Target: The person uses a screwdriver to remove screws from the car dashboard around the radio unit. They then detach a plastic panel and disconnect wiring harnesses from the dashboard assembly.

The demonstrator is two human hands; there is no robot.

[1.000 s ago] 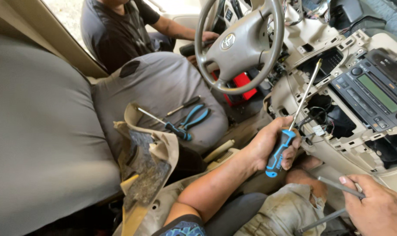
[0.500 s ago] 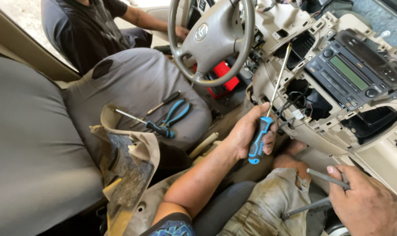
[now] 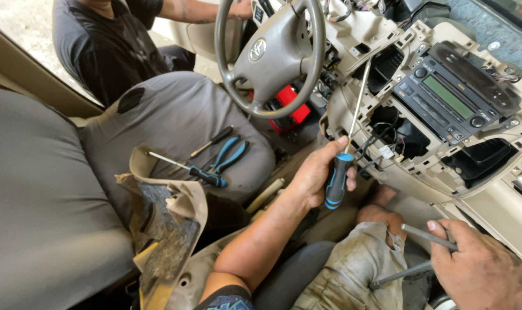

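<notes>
Head view, inside a car, looking down at both hands. Left hand [image 3: 315, 175] clenched around the blue-and-black handle of a long screwdriver [image 3: 344, 149], fingers [image 3: 335, 144] wrapped over the grip, thumb side up. Thin shaft angled up and slightly right, tip up near the opening in the beige dashboard [image 3: 353, 92], beside the steering column; exact contact point of the tip not clear. Right hand [image 3: 482, 270] low at bottom right, fingers closed on a grey metal rod [image 3: 427, 236]; second grey bar [image 3: 399, 275] just below it, running down-left over the knee, grasp on that one impossible to tell. Knee in worn khaki trousers [image 3: 358, 270] between the two hands.

Steering wheel [image 3: 269, 54] at top centre, tilted. Radio unit [image 3: 453, 100] pulled loose in the dash to the right, loose wires and a dark cavity below it, just right of the screwdriver handle. Red object [image 3: 289, 103] under the wheel.

Driver seat [image 3: 174, 120] with grey cover, carrying blue-handled pliers [image 3: 229, 155], a second screwdriver [image 3: 186, 168] and a dark-handled tool [image 3: 212, 140], all near one another, well apart from the left hand. Detached beige trim panel [image 3: 169, 224] leaning against the seat front. Another person in a dark shirt [image 3: 108, 43] crouched outside the open door, arm reaching in behind the wheel.
</notes>
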